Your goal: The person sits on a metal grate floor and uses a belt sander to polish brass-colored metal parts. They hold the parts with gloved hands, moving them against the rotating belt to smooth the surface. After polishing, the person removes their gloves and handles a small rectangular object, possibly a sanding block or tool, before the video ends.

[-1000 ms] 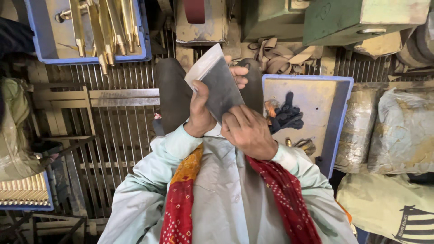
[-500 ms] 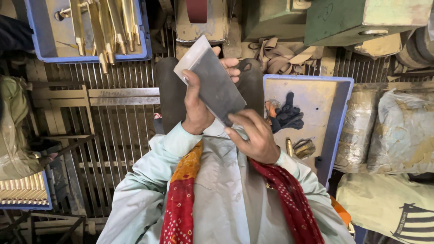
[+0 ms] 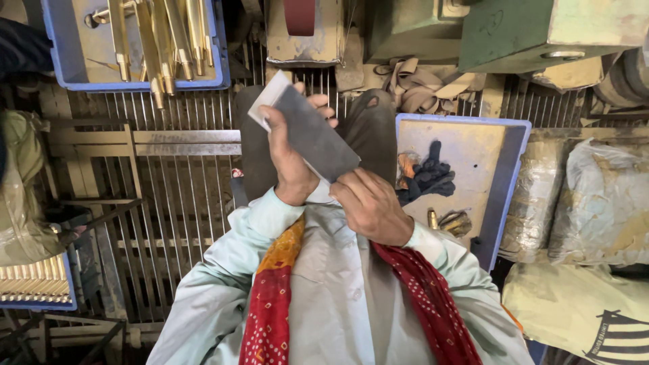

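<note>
A flat grey rectangular sheet [image 3: 312, 132], dark on its face with a pale far corner, is held slanted in front of my chest. My left hand [image 3: 287, 155] grips its far left part, fingers curled over the top edge. My right hand [image 3: 370, 204] pinches its near right corner. Below the hands are my pale green shirt sleeves and a red and orange scarf. A machine with a dark red belt [image 3: 300, 15] stands just beyond the sheet.
A blue tray [image 3: 61, 61] of long brass pieces sits at the upper left. To the right, another blue tray [image 3: 503, 182] holds a dark glove [image 3: 426, 177] and small brass parts. Metal floor grating [image 3: 169, 209] lies at left, wrapped bundles [image 3: 595, 203] at right.
Both hands have carried the sheet a little left and tilted it flatter. The right hand slid down to its near corner.
</note>
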